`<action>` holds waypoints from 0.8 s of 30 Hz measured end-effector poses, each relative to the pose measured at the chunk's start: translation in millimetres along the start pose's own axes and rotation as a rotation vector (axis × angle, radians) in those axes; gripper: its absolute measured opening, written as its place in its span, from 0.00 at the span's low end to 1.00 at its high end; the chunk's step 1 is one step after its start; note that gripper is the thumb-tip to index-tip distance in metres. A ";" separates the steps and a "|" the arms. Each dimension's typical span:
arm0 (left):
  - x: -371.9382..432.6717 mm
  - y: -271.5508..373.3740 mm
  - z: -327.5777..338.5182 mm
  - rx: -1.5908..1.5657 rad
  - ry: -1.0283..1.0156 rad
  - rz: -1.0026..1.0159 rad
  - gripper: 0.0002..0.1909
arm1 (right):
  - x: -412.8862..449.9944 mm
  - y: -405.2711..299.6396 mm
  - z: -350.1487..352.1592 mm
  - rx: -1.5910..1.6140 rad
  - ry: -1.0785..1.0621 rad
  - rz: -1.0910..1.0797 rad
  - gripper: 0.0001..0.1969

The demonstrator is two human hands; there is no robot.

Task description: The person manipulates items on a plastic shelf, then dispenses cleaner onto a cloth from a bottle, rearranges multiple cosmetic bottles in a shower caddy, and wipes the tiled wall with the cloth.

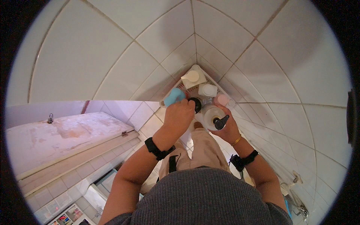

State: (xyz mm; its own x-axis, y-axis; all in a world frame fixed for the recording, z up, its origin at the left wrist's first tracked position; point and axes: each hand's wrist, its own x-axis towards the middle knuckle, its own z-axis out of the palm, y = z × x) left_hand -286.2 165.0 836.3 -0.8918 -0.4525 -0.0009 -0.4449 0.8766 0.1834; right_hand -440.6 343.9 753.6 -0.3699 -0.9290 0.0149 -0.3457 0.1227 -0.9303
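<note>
My right hand (228, 128) holds a clear pump bottle (211, 115) with a black pump head in front of a white corner shelf (231, 103). Over the shelf's front edge, my left hand (180, 114) has its fingertips at a black-capped container (196, 105); whether they grip it is unclear. A light blue bottle (173, 97) stands just beyond that hand. Farther back are a cream pump bottle (194, 78) in the corner and a white capped bottle (208, 90). A pink-capped container (221, 100) stands near the right fingers, partly hidden.
Tiled walls (225, 47) meet behind the shelf. A worn whitish door or panel (67, 135) spans the left. A metal tap (303, 209) is at the lower right, and a white organizer (67, 216) with small items is at the lower left.
</note>
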 end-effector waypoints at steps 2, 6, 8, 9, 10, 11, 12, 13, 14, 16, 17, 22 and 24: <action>-1.4 0.5 -3.9 0.008 -0.052 -0.025 0.04 | 0.1 -1.7 -0.5 -0.085 0.004 0.009 0.55; -5.3 -2.7 -5.5 0.002 -0.131 -0.063 0.13 | 5.3 -3.6 1.3 -0.179 0.044 -0.033 0.56; -6.1 -1.6 -7.5 0.046 -0.021 0.014 0.04 | 8.0 0.1 3.8 -0.148 0.057 -0.057 0.56; -5.6 -2.2 -6.1 0.046 -0.020 0.014 0.04 | 8.5 1.6 4.9 -0.149 0.057 -0.058 0.56; -5.1 -3.4 -3.1 0.034 -0.068 -0.008 0.07 | 9.1 2.9 6.1 -0.121 0.045 -0.048 0.56; -4.6 -4.3 -0.3 0.021 -0.116 -0.030 0.11 | 9.7 4.0 6.9 -0.094 0.033 -0.038 0.56; -5.0 -4.7 2.0 0.021 -0.116 -0.030 0.11 | 9.9 4.6 7.5 -0.094 0.034 -0.038 0.56; -5.7 -4.8 4.1 0.039 -0.117 -0.022 0.10 | 10.3 5.2 7.9 -0.067 0.032 -0.019 0.56; -6.2 -4.5 5.1 0.057 -0.118 -0.014 0.09 | 10.6 5.4 8.2 -0.040 0.030 0.000 0.56; -6.1 -3.7 6.6 0.072 -0.083 0.007 0.05 | 11.1 4.7 9.2 -0.047 0.049 -0.018 0.56; -5.7 -3.8 7.3 0.088 -0.049 0.026 0.03 | 11.5 4.6 9.2 -0.051 0.066 -0.036 0.56; -3.6 -7.4 5.3 0.110 -0.035 0.028 0.03 | 13.7 2.6 9.6 -0.052 0.072 -0.052 0.55; -2.5 -8.8 4.7 0.116 -0.045 0.028 0.03 | 14.4 2.9 9.8 -0.049 0.073 -0.042 0.55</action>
State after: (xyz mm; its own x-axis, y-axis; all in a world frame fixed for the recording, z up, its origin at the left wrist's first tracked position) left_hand -280.4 159.2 830.1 -0.9058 -0.4217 -0.0417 -0.4237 0.9032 0.0687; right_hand -438.5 327.5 747.5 -0.4151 -0.9061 0.0821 -0.4034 0.1024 -0.9093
